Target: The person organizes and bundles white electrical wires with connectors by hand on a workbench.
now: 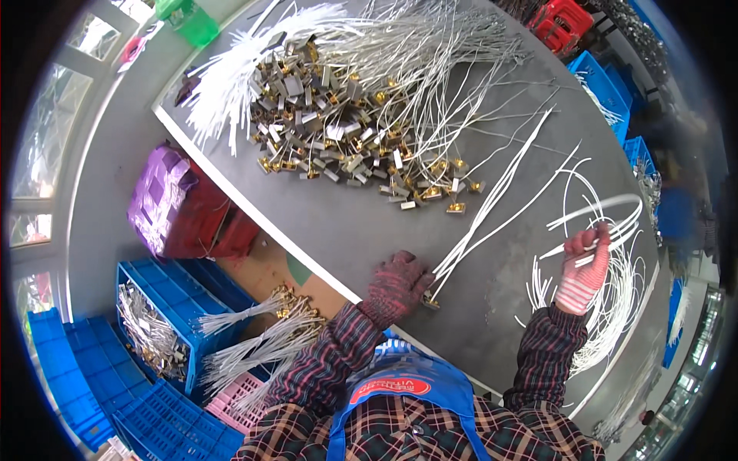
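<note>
My left hand, in a dark red knitted glove, lies on the grey table with its fingers forward. Just beside its fingertips is the near end of a few long white wires, with a small metal-and-brass part at that end. Over on the right, my right hand, in a red-and-white striped glove, is closed on thin white tubing. Part of the tubing near its fingers is smeared by motion. Under and beyond this hand spreads a loose coil of white tubing.
At the back lies a big heap of wired metal-and-brass parts with white wires. Blue crates holding bundles stand left below the table edge, near a purple-and-red wrapped bundle. More blue crates and a red stool are far right.
</note>
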The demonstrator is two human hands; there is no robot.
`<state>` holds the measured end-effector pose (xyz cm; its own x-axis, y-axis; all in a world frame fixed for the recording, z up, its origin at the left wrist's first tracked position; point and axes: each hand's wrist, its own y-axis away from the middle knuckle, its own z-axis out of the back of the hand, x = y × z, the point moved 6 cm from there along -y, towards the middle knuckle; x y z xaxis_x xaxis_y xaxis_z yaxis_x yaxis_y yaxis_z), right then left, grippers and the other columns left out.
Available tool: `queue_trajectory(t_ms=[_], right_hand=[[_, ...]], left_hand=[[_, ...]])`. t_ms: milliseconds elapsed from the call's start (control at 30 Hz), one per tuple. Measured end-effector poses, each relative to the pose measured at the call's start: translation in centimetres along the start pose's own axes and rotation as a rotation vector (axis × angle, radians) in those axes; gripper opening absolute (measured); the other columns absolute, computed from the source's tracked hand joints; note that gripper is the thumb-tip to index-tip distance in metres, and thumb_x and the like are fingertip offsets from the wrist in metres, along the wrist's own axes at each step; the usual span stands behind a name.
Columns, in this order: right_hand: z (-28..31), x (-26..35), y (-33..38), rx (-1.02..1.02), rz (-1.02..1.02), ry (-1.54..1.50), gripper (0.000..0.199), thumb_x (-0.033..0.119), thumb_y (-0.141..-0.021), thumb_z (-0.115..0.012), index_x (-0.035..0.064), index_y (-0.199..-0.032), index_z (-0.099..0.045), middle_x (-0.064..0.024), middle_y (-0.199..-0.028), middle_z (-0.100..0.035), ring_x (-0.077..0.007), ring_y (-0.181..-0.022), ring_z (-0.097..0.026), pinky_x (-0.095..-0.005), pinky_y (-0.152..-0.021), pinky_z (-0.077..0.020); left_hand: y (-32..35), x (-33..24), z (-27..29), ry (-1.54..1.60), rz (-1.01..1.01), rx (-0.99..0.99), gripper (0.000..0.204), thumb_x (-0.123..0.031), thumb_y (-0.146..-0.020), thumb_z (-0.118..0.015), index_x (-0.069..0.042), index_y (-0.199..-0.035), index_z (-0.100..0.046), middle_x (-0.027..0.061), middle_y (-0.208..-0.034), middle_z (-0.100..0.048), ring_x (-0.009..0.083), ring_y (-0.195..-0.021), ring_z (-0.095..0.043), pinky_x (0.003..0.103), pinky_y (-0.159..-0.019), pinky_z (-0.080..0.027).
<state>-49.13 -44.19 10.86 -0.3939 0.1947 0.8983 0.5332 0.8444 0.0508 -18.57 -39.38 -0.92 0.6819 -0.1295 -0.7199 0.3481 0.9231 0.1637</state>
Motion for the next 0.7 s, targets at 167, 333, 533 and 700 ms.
queue_trajectory(t_ms=[167,333,533,700], right_hand=[[-4.1,-6.4,3.1,0.558,-0.325,0.385,0.048,0.044,-0.086,-0.058,-0.0026,-0.096,-0.056,-0.0131,-0.075,-0.06,-0.0256,-0.066,-0.062,-0.0387,-0.06,-0.0522],[-6.2,-13.1,7.0,0.755,-0.778,0.306,0.037,0.035,-0.088,-0.059,0.0,-0.1,-0.058,-0.0095,-0.077,-0.062,-0.0206,-0.064,-0.062,-0.0312,-0.053,-0.0512],[-7.3,-15.5,8.1,0.833,-0.845,0.122,0.032,0.027,-0.088,-0.06,-0.0013,-0.103,-0.058,-0.0099,-0.08,-0.061,-0.0206,-0.071,-0.062,-0.0327,-0.063,-0.0519],[-8.1,-16.1,8.9,1.097,-0.847,0.279,0.03,0.025,-0.087,-0.059,-0.0017,-0.101,-0.058,-0.0147,-0.088,-0.064,-0.0221,-0.074,-0.064,-0.0341,-0.063,-0.053]], left_hand=[[-6.2,-1.0,9.2,-0.054,-0.053,-0.521,0.035,-0.025,-0.082,-0.06,-0.01,-0.112,-0.056,0.0155,-0.108,-0.054,0.0354,-0.098,-0.053,0.047,-0.084,-0.043],[-13.5,0.3,10.4,-0.53,0.081,-0.392,0.035,-0.026,-0.077,-0.064,-0.009,-0.106,-0.057,0.0126,-0.108,-0.054,0.0315,-0.1,-0.055,0.046,-0.084,-0.044],[-15.9,0.1,10.4,-0.604,0.164,0.001,0.018,-0.023,-0.075,-0.063,-0.011,-0.089,-0.061,0.0086,-0.1,-0.058,0.0293,-0.094,-0.058,0.044,-0.079,-0.047],[-14.4,-0.7,12.6,-0.703,-0.134,-0.3,0.011,-0.017,-0.074,-0.062,-0.009,-0.081,-0.06,0.0077,-0.093,-0.059,0.0275,-0.091,-0.059,0.043,-0.073,-0.047]])
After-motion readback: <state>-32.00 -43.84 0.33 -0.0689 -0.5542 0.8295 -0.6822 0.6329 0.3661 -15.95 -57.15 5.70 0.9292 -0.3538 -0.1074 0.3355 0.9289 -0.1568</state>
